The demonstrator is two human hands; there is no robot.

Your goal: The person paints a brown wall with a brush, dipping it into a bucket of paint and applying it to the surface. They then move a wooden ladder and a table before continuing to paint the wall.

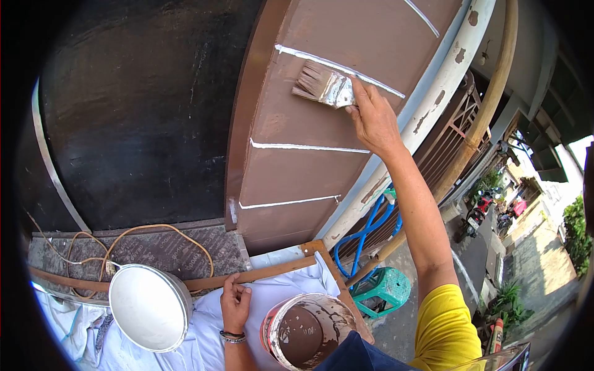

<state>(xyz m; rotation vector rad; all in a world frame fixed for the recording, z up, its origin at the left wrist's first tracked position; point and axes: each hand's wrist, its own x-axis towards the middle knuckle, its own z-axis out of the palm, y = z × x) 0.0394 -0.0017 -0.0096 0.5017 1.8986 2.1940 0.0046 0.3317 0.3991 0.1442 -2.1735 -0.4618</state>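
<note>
My right hand (375,119) is closed round the handle of a wide paintbrush (328,85). The brush's brown-stained bristles point left against a brown wall panel (303,123), just below one of its white lines (337,64). White and brown paint smears the metal band. Low in the view, my left hand (234,304), with bracelets at the wrist, rests near a brown wooden rail (272,272); its fingers are loosely bent and apart, holding nothing. Right of it stands a paint bucket (270,331) with brown paint inside and smeared walls.
A white round container (148,309) stands at lower left on white cloth (204,321). An orange cord (158,226) loops over the ledge. A peeling white pipe (427,105) and bamboo pole (489,111) run along the right. Below are a blue hose (370,232), green stool (390,287) and street with motorcycles (476,216).
</note>
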